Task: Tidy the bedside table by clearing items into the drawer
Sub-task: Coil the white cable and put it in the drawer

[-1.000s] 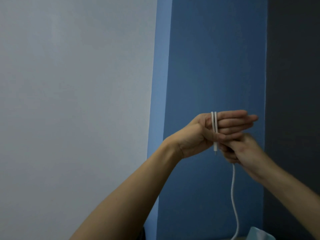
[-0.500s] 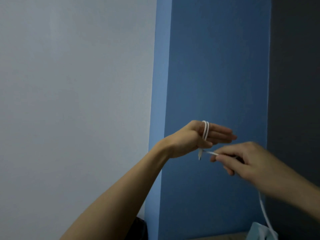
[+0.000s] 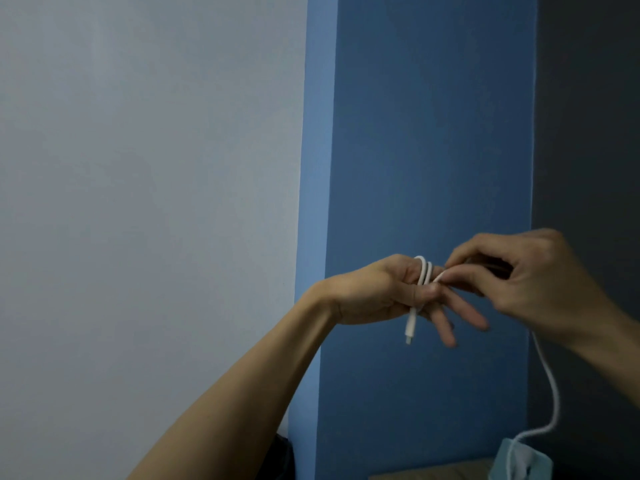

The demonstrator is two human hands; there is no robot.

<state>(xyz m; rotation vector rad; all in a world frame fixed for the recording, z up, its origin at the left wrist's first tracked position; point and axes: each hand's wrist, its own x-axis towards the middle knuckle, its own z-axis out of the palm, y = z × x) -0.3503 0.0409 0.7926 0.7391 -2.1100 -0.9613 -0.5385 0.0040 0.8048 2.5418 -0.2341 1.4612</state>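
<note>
1. Your right hand (image 3: 540,285) has swung up from below the left hand and now sits level with it, fingers pinched closed on the white cable (image 3: 425,271) as it lays another turn across.
2. Your left hand (image 3: 391,292) has tipped its fingers downward since a moment ago; they are loosely spread, with two full loops wound around them and the thumb pressing the cable against them.
3. The plug end (image 3: 410,329) now hangs free below the left fingers, no longer tucked beside the palm.
4. The loose tail (image 3: 550,393) drops from your right hand to a teal object (image 3: 509,462) at the bottom edge; what it is, you cannot tell.
5. Judging by that slack, coiling is only partly done. Neither drawer nor bedside table is in view, so stowing comes later.
</note>
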